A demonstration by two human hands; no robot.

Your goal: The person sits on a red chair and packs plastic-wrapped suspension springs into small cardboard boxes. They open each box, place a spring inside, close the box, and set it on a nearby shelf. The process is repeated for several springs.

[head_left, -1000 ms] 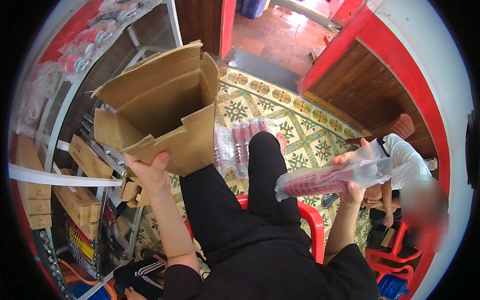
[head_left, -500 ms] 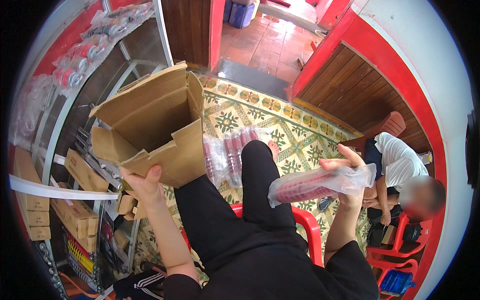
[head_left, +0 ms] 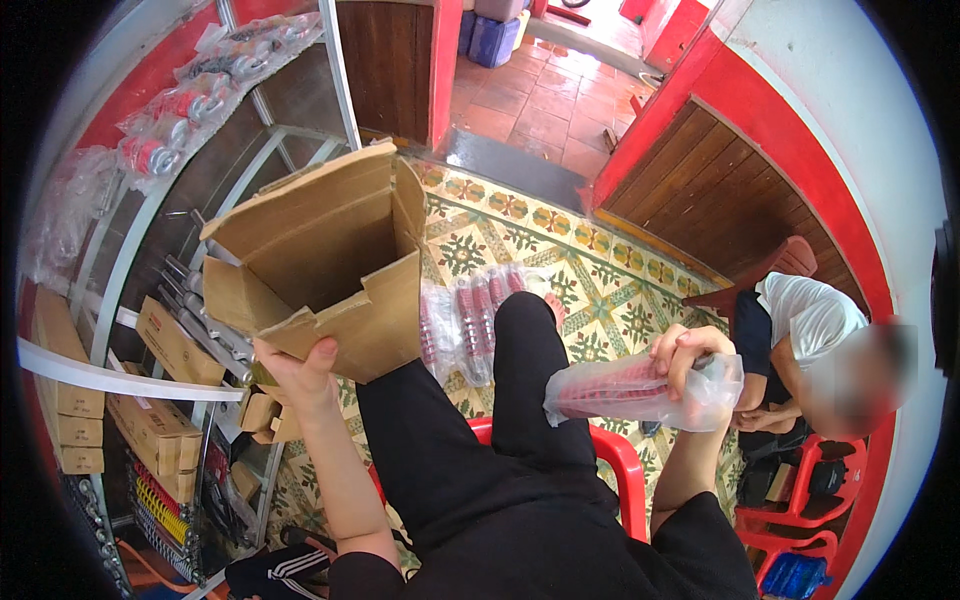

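My left hand [head_left: 300,378] holds an open cardboard box [head_left: 375,325] by its near left corner, the thumb against the outer wall. The box tilts with its mouth and raised flaps toward me; its inside is in shadow, and I see nothing in it. In my right hand [head_left: 690,365] is a red coil-spring shock absorber [head_left: 610,388] wrapped in clear plastic, with the fingers curled around its right end. It lies level above my right knee, apart from the box. More wrapped red shock absorbers [head_left: 470,318] rest on the tiled floor beyond my legs.
At the left stands a metal shelf rack [head_left: 135,240] with wrapped shock absorbers, cardboard boxes [head_left: 150,430] and coil springs [head_left: 165,505]. I sit on a red plastic chair [head_left: 628,470]. To the right, another person [head_left: 812,310] sits close to the wooden panelling. A doorway opens ahead.
My right hand has closed around the wrapped shock absorber, its fingers now curled over where they were spread before. The box sits slightly lower and farther right in view.
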